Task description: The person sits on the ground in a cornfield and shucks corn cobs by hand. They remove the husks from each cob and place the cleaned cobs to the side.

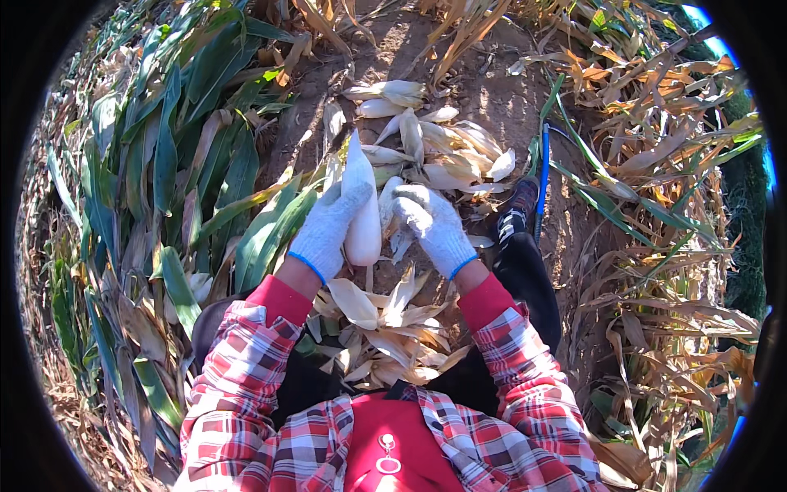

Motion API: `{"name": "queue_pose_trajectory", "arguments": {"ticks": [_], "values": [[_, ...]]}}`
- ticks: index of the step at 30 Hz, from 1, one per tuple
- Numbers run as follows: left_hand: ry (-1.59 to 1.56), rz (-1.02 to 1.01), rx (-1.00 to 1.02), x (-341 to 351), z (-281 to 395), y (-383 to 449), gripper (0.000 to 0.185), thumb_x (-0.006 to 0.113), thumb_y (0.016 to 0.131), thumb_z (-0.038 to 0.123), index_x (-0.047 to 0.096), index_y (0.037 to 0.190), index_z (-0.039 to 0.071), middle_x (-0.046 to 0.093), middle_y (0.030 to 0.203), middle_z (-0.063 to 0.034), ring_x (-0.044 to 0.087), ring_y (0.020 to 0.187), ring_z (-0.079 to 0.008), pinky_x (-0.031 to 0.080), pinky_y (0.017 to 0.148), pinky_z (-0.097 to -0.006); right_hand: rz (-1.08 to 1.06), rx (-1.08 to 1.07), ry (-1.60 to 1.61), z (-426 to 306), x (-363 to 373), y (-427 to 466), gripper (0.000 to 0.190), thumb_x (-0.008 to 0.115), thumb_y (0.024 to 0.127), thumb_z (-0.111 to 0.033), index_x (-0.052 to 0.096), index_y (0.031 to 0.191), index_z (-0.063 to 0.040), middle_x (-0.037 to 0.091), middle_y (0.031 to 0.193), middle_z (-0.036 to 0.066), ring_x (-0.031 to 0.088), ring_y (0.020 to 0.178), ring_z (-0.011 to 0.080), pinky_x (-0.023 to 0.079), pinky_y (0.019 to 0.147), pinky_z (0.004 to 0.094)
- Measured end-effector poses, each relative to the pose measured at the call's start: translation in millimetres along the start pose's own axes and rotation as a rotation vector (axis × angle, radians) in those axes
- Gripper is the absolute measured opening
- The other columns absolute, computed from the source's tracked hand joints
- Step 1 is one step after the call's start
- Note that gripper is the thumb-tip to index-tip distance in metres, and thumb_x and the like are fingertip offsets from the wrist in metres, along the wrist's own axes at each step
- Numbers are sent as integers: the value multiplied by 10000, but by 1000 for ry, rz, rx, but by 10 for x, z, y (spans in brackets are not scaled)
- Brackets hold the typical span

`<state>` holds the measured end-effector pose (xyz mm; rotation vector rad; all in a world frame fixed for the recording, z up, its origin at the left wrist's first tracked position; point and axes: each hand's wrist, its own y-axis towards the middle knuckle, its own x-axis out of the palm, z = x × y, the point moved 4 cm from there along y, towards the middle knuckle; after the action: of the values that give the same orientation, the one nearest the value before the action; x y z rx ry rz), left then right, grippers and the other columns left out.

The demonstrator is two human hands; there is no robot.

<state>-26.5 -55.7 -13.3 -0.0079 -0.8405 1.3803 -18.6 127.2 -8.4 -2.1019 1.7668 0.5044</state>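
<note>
My left hand (332, 227), in a white knit glove with blue trim, grips an ear of corn (363, 215) wrapped in smooth pale inner husk. The ear stands nearly upright, tip pointing away from me. Just right of it, my gloved right hand (430, 224) is curled closed around loose pale husk (388, 203); its fingertips are partly hidden. Between my legs lies a heap of stripped dry husks (393, 326). Beyond my hands, a pile of ears in their husks (449, 147) rests on the bare soil.
Cut green and drying cornstalks (209, 141) lie thickly on the left. Dry stalks and leaves (652, 258) line the right side. A blue-handled tool (543, 172) with a thin curved end lies beside my right shoe (516, 206). Brown soil (393, 46) stretches ahead.
</note>
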Motion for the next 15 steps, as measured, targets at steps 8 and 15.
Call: {"name": "queue_pose_trajectory", "arguments": {"ticks": [8,15], "values": [[775,-137,191,182,-311,-96,802,818,732,414,532,1327,-41,654,1166,-236,656,1042,-311,512,908,-379,-10,152,215,-407,-325,7,264,645,926,-189,659,1103,7,686,935,58,631,838,105,516,736,277],[894,-67,150,158,-307,-97,667,828,728,325,562,1255,16,677,1085,-161,665,962,-242,525,864,-365,-12,137,67,-344,-317,81,170,640,885,-127,651,964,23,649,754,64,614,658,114,509,617,290]]}}
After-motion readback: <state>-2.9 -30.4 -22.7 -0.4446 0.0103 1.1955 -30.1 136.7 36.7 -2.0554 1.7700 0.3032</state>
